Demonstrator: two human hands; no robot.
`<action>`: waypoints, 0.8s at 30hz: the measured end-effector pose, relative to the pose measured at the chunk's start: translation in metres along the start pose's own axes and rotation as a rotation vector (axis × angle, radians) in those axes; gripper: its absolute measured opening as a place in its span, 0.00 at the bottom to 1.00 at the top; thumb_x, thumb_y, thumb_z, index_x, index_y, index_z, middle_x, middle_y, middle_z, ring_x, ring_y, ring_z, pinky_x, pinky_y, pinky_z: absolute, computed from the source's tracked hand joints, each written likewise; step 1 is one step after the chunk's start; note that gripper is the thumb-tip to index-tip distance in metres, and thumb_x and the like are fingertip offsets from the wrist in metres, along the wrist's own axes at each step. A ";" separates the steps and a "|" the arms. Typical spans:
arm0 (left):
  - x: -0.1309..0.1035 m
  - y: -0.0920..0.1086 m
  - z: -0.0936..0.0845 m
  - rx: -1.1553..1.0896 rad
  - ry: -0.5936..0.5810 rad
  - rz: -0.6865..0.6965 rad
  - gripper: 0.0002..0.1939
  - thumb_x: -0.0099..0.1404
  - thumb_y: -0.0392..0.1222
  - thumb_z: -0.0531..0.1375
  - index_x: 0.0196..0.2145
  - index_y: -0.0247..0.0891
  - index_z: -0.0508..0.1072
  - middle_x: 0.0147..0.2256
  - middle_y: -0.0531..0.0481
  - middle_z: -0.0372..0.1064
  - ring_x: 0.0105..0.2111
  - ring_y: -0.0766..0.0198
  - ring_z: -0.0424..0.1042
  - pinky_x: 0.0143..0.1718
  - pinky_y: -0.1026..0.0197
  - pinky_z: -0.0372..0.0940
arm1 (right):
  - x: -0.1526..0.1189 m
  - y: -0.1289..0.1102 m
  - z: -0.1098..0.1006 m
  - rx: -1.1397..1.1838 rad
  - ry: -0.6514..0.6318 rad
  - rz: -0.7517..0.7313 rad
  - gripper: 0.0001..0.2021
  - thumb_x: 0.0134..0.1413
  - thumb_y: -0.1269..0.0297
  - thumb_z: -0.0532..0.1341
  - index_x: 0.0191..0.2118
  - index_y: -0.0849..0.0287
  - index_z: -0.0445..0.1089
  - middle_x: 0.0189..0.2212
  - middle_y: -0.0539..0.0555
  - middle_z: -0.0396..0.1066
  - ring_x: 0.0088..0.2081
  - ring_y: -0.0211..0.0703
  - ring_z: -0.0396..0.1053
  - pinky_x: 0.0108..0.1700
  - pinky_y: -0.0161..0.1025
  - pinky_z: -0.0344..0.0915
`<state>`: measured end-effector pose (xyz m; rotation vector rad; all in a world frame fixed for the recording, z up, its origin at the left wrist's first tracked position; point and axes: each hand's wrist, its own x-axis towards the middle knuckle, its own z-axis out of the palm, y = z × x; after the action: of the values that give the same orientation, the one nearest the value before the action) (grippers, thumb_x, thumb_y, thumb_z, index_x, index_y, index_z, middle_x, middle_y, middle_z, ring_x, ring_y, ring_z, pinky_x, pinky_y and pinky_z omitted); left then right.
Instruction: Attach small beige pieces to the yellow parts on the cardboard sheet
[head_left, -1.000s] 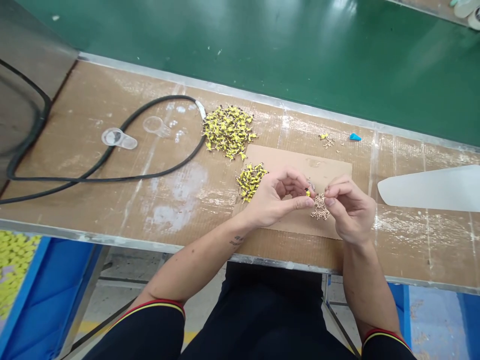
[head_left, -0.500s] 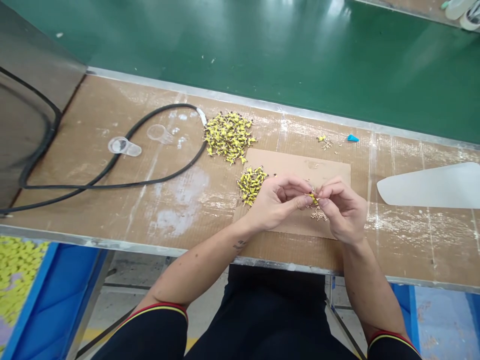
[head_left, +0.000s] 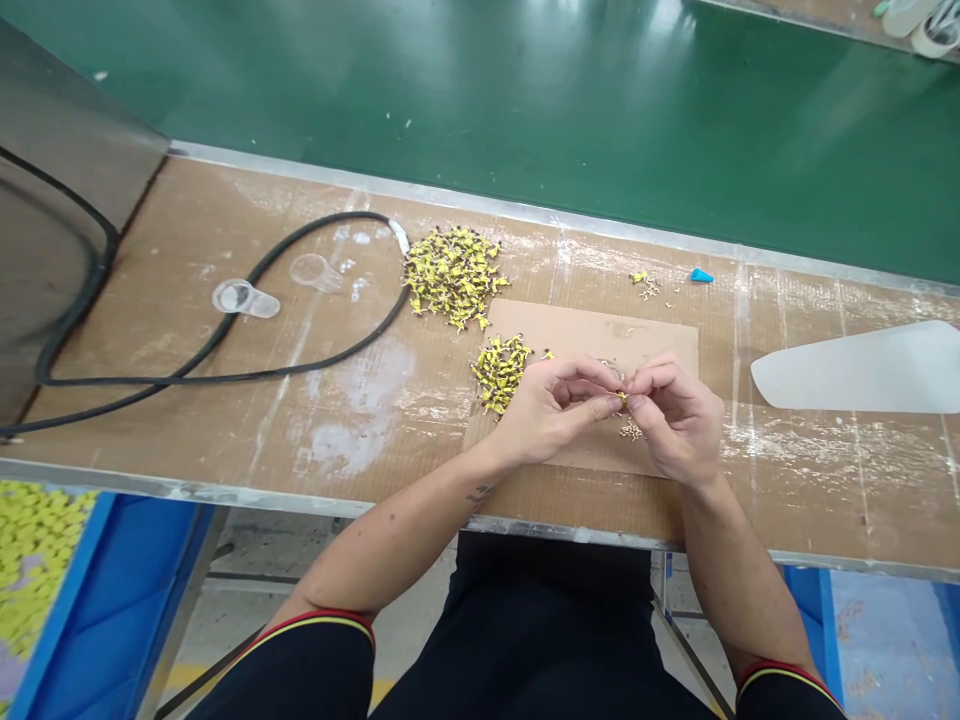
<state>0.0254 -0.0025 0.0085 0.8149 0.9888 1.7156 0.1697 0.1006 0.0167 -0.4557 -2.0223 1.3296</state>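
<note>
The bare left hand (head_left: 559, 405), palm turned inward, pinched with thumb and index finger. The bare right hand (head_left: 679, 415) mirrored it, fingers curled, its fingertips meeting the left's. Both forearms reached to the far side from dark sleeves with red-and-yellow trim; the left forearm, tattooed near the wrist, slanted rightward.

Blk cable (head_left: 285, 371), 2 clr scoops (head_left: 259, 304), sm blue cone (head_left: 701, 276)

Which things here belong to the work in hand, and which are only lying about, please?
Seem to belong:
small yellow piece, between left hand and right hand
yellow piles
pale bits
cardboard sheet

Seem just lying about:
black cable
clear plastic scoops
blue cone
white panel
</note>
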 end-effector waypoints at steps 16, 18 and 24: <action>-0.004 0.003 0.001 0.543 0.112 0.424 0.02 0.66 0.34 0.68 0.35 0.38 0.79 0.33 0.48 0.81 0.34 0.65 0.80 0.39 0.62 0.74 | 0.002 -0.002 0.002 -0.060 0.022 -0.029 0.04 0.59 0.71 0.64 0.36 0.54 0.74 0.26 0.48 0.69 0.28 0.38 0.66 0.29 0.39 0.63; -0.005 0.002 0.001 0.534 0.128 0.400 0.02 0.66 0.36 0.69 0.35 0.39 0.79 0.33 0.48 0.81 0.34 0.64 0.80 0.38 0.62 0.74 | 0.002 -0.002 0.002 -0.064 0.020 -0.039 0.04 0.60 0.71 0.64 0.35 0.54 0.75 0.26 0.48 0.70 0.28 0.38 0.66 0.29 0.39 0.64; -0.005 -0.001 0.000 0.505 0.124 0.407 0.01 0.67 0.36 0.68 0.36 0.39 0.80 0.34 0.48 0.82 0.36 0.64 0.82 0.40 0.62 0.76 | 0.003 -0.002 0.002 -0.061 0.036 -0.074 0.05 0.59 0.71 0.66 0.35 0.53 0.75 0.27 0.49 0.74 0.29 0.39 0.69 0.30 0.39 0.65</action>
<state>0.0272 -0.0070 0.0066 1.3178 1.4494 1.8979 0.1664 0.1003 0.0193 -0.4257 -2.0351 1.2098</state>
